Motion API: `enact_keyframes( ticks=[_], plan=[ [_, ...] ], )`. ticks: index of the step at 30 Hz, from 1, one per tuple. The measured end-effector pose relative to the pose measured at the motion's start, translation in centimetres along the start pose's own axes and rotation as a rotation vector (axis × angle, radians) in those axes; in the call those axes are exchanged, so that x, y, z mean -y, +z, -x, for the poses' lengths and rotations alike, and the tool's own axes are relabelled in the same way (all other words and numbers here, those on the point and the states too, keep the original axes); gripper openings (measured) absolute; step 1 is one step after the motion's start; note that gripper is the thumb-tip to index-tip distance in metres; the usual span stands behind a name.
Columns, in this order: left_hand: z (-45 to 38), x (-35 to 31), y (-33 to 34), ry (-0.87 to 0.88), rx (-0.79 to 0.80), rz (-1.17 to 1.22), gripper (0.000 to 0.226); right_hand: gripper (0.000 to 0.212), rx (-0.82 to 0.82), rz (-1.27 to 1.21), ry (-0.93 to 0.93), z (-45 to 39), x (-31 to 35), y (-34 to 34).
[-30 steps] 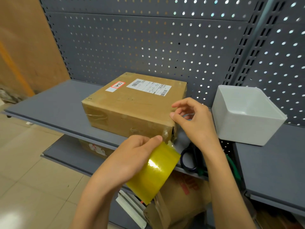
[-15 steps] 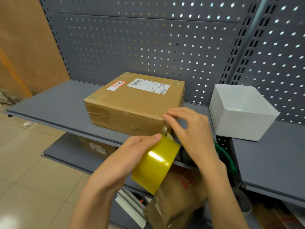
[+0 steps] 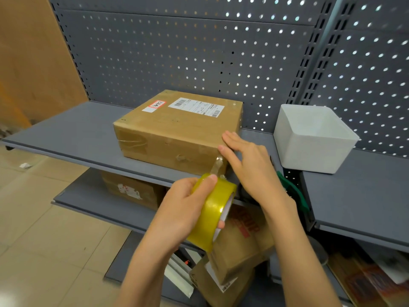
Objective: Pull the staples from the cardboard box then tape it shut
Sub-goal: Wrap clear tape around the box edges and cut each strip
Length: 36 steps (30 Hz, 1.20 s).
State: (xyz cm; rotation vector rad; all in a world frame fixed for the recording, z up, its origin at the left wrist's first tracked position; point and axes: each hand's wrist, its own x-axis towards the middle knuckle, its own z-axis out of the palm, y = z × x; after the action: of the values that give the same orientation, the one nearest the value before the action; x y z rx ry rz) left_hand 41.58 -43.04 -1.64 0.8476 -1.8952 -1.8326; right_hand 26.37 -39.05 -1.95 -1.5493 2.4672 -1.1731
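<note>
Cardboard is the surface being taped: the brown cardboard box (image 3: 177,131) sits on the grey shelf (image 3: 73,134), its near right corner at about 12 o'clock from the hands. The left hand (image 3: 183,209) has its grip clenched around the yellow tape roll (image 3: 212,211), thumb on the outer face. A short clear tape strip (image 3: 218,166) runs from the roll up to that corner. The right hand (image 3: 247,165) lies flat, fingers straight, pressing the tape end against the corner; its grip holds nothing.

To do this step well, I judge the right hand should keep firm pressure on the stuck end while the left draws the roll away steadily, keeping the strip taut and square to the seam so it lays without wrinkles. Whether any staples remain cannot be told.

On top of the box, a white shipping label (image 3: 197,107) carries barcodes and print too small to read. At its 9 o'clock is a red-bordered sticker (image 3: 157,104) with handwritten marks I cannot make out. A lower box (image 3: 241,238) shows red lettering, partly hidden. A white bin (image 3: 309,147) stands at the box's 3 o'clock.
</note>
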Motion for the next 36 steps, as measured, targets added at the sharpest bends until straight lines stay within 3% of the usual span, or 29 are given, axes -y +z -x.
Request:
enact_keyframes(
  ticks=[14,21,30,36],
  plan=[
    [1.0,0.7,0.0,-0.141,0.038,0.03,0.05,0.041,0.016,0.041,0.002,0.5,-0.1,0.6],
    [1.1,0.6,-0.3,-0.157,0.01,0.069,0.041,0.049,0.037,0.095,0.041,0.9,0.0,0.3],
    [1.1,1.4,-0.2,-0.13,0.061,0.028,0.053,0.047,-0.071,0.264,0.012,1.0,0.0,1.3],
    [1.4,2.1,-0.5,-0.143,0.063,0.006,0.057,0.048,-0.06,0.287,-0.001,0.8,-0.3,1.5]
  ],
)
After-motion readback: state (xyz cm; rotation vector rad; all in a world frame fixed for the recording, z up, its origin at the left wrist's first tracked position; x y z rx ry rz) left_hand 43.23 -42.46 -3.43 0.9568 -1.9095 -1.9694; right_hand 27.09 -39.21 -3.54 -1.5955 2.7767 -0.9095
